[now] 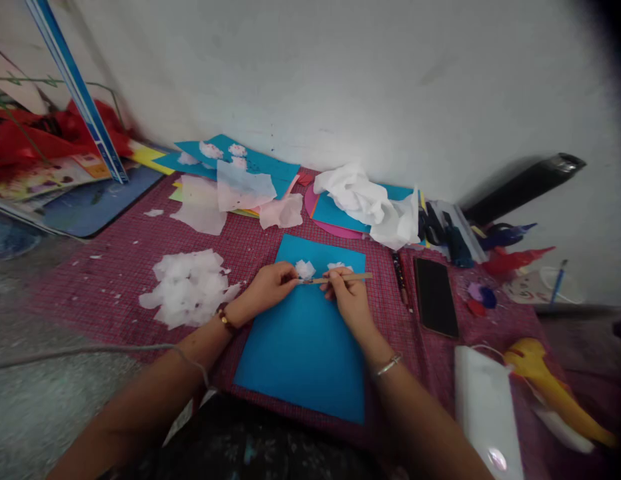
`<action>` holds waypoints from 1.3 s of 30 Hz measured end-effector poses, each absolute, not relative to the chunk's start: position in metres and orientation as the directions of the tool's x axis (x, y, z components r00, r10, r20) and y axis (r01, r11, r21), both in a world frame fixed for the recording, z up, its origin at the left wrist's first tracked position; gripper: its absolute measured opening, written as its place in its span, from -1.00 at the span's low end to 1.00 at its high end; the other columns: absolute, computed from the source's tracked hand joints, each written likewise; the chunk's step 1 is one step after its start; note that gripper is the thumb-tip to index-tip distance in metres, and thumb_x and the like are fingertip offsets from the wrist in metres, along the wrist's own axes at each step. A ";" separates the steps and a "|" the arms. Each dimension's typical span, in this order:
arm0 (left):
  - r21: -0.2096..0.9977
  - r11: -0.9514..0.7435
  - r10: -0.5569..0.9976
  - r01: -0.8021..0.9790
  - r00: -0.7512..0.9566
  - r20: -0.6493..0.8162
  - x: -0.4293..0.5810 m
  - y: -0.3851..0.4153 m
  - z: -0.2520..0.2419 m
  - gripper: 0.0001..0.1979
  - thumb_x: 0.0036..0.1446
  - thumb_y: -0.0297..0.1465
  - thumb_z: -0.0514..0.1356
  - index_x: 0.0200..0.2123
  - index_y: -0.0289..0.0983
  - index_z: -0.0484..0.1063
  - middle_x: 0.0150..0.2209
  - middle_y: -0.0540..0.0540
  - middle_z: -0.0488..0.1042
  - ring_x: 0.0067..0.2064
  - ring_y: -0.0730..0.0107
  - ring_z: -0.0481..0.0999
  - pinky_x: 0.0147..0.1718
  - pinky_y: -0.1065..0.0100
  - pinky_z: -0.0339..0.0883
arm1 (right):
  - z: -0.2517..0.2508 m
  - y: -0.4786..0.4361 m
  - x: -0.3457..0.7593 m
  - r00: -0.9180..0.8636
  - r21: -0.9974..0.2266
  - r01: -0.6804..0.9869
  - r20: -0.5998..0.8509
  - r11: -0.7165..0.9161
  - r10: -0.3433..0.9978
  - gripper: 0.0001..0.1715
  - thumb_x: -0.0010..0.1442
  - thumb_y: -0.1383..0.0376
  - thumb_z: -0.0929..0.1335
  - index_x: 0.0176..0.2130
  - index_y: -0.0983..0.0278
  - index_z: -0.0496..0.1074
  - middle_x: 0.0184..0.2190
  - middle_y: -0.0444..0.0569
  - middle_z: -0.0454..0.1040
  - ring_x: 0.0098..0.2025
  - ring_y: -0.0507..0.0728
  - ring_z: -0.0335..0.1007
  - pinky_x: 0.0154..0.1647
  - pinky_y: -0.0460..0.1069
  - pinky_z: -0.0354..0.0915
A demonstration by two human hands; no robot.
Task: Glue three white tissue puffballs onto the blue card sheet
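A blue paper sheet (305, 347) lies on the red checked cloth (115, 273) before me. Two small white tissue tufts (305, 269) sit near its far edge. My right hand (347, 293) is closed around a thin wooden stick (350, 277) that lies level, its tip pointing left toward the tissue. My left hand (270, 283) is pinched at that tip, fingers pressed on a bit of tissue beside the left tuft. Both wrists wear bracelets.
A pile of torn white tissue (187, 287) lies left of the sheet. Crumpled white paper (370, 200) and coloured sheets (240, 167) line the wall. To the right lie a dark phone (435, 297), pens, a white device (485, 407) and a yellow glue gun (550, 390).
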State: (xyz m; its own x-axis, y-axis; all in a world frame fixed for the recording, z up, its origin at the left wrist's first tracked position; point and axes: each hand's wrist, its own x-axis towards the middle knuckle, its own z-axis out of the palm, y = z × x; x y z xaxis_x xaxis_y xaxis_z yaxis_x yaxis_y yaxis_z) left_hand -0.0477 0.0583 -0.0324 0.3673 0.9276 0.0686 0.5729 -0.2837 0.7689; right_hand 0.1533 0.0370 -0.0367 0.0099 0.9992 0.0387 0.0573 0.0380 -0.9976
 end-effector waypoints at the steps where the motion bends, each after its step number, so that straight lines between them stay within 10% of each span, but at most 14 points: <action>1: 0.766 -0.288 0.925 0.575 0.374 0.067 -0.048 0.058 -0.032 -0.90 0.14 -0.41 0.14 -0.42 -0.29 0.39 -0.43 0.01 0.41 -0.39 0.42 0.40 -0.40 0.42 0.20 | -0.036 0.037 0.153 0.023 -0.998 0.048 0.031 0.030 0.999 -0.61 0.21 0.00 0.31 -0.37 0.27 0.43 -0.57 -0.12 0.47 -0.60 0.03 0.33 -0.58 -0.07 0.27; 18: 0.889 -0.156 0.938 0.430 0.346 -0.003 -0.049 0.061 -0.029 -0.86 0.08 -0.32 0.18 -0.41 -0.29 0.37 -0.48 0.05 0.35 -0.43 0.47 0.34 -0.45 0.44 0.19 | -0.038 0.037 0.153 0.053 -1.000 -0.029 -0.002 0.000 0.999 -0.67 0.21 0.06 0.32 -0.39 0.26 0.41 -0.59 -0.13 0.46 -0.61 0.01 0.33 -0.58 -0.08 0.26; 39: 0.730 -0.300 0.948 0.614 0.281 0.153 -0.052 0.065 -0.039 -0.90 0.13 -0.42 0.16 -0.43 -0.29 0.41 -0.43 -0.01 0.43 -0.38 0.42 0.41 -0.39 0.40 0.23 | -0.039 0.036 0.151 -0.006 -0.995 0.071 0.076 0.076 0.997 -0.67 0.25 0.07 0.30 -0.34 0.27 0.44 -0.54 -0.11 0.49 -0.62 0.01 0.31 -0.59 -0.08 0.27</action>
State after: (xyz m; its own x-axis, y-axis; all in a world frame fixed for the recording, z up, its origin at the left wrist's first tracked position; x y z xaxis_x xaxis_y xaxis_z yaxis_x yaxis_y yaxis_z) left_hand -0.0520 0.0654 -0.0391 0.2810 0.9475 0.1526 0.6143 -0.2997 0.7299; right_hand 0.1507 0.0363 -0.0393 -0.0061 0.9971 0.0761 0.0709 0.0764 -0.9946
